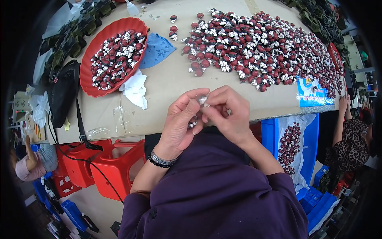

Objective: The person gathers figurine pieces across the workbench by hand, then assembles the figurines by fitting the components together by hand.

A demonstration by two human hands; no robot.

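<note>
Above the table's near edge, my left hand (177,119) and my right hand (231,115) meet. Between the fingertips of both is a small white-topped ornament (203,100), partly hidden and slightly blurred. My left palm also cups at least one more ornament (192,124), dark with white, behind the bent fingers. The thumb and fingers of my right hand are pinched at the held piece. Beyond my hands lies a large pile of small red, black and white ornaments (246,47).
A red scalloped bowl (85,75) of similar ornaments stands at the left, near a white tissue (135,88) and blue patterned cloth (157,51). A blue crate (270,137) sits below the table at right. Red stools (109,175) stand at left. Other people work at both sides.
</note>
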